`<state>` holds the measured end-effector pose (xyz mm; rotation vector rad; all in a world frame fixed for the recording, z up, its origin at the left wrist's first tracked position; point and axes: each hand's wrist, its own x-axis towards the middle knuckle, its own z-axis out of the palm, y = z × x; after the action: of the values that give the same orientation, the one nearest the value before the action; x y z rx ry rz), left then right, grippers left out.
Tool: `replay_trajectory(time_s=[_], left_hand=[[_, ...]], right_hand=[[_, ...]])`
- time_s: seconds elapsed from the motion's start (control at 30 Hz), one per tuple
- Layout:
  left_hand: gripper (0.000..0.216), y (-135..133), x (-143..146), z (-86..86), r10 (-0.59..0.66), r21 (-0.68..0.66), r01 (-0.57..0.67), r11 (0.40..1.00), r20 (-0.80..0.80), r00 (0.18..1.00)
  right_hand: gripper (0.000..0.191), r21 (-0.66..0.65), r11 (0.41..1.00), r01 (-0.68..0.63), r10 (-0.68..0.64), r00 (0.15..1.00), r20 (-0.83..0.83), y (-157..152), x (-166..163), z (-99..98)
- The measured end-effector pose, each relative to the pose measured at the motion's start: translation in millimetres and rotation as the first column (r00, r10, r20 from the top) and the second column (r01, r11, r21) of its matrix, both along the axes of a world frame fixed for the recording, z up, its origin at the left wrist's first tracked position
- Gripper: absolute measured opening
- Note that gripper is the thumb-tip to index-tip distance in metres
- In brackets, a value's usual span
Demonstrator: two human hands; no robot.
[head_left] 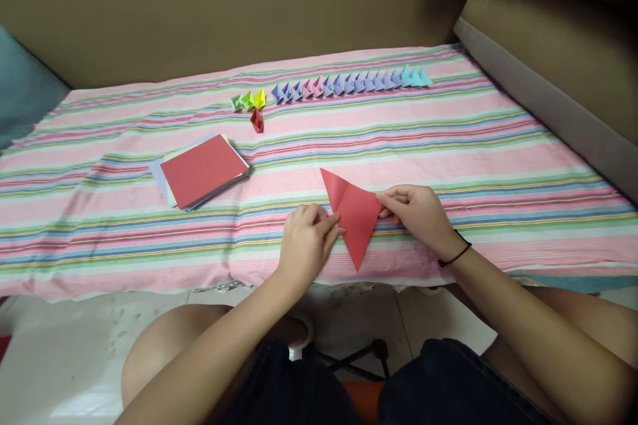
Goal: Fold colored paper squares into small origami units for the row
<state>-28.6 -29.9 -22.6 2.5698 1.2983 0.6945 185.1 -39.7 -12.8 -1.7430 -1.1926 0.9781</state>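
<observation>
A red sheet of paper (pixel 357 214), folded into a pointed shape with a crease near its upper left corner, is held just in front of me over the striped cloth. My left hand (pixel 308 234) pinches its left edge between thumb and fingers. On the other side, my right hand (pixel 413 207) grips the right corner, thumb on top and fingers curled beneath. A black band circles my right wrist. Left of the hands lies a stack of coloured paper (pixel 204 171) with a red sheet uppermost.
Small folded paper boats (pixel 359 84) in purple, pink and blue stand in a long row at the back. Beside them are green and yellow boats (pixel 248 101) and one red boat (pixel 257 121). The striped cloth (pixel 124 212) covers the seat; a brown armrest (pixel 548 60) rises at right.
</observation>
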Motion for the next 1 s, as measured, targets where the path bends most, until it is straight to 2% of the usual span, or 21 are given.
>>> replay_trajectory(time_s=[0.1, 0.2, 0.57, 0.8, 1.0], left_hand=[[0.03, -3.4, 0.9, 3.7, 0.03, 0.02, -0.027, 0.999, -0.168, 0.985], [0.036, -2.7, 2.5, 11.0, 0.048, -0.019, -0.055, 0.998, -0.276, 0.96], [0.059, 11.4, 11.1, 33.2, 0.02, -0.226, -0.137, 0.964, -0.457, 0.889], [0.078, 31.2, 14.7, 43.4, -0.027, -0.347, -0.149, 0.926, -0.453, 0.891], [0.094, 51.5, 12.3, 43.4, -0.036, -0.481, -0.118, 0.869, -0.299, 0.954]], right_hand=[[0.02, -0.009, 1.0, 0.001, -0.001, 1.0, -0.017, 0.0, -0.3, -0.7], [0.02, -0.013, 1.0, 0.002, -0.002, 0.999, -0.037, -0.1, -0.4, -1.9], [0.023, 0.009, 1.0, -0.015, 0.015, 1.0, -0.009, -0.2, 1.2, -4.6], [0.026, 0.028, 0.999, -0.027, 0.027, 1.0, -0.015, -0.5, 1.3, -5.9], [0.026, 0.033, 0.999, -0.038, 0.038, 0.999, -0.002, 0.5, 1.6, -7.0]])
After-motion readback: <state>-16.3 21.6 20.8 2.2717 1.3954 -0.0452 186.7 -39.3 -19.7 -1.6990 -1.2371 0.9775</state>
